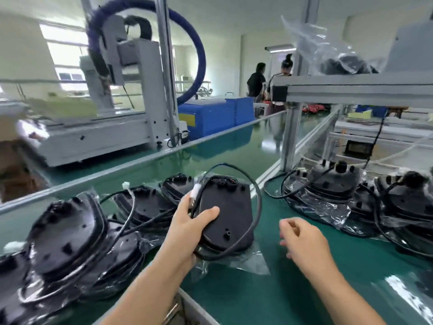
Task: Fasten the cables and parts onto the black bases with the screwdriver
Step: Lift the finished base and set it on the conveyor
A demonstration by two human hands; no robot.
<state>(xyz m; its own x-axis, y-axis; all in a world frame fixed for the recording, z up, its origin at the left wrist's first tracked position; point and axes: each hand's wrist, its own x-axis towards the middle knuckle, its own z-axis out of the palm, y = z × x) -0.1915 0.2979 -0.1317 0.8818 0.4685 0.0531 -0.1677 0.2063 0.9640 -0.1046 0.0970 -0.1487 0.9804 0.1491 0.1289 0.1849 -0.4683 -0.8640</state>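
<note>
My left hand (187,227) grips a flat black base (228,211) by its left edge, thumb on top, holding it just above the green belt (269,292). A black cable (256,198) loops round the base, and its white connector (195,192) lies against my fingers. My right hand (304,242) hovers to the right of the base with loosely curled fingers and holds nothing. No screwdriver is in view.
Piles of black bases in clear plastic lie at the left (70,231) and at the right (351,186). A grey screw machine (131,95) stands behind the belt's rail. An aluminium frame post (289,137) rises at centre right. Two people stand far back.
</note>
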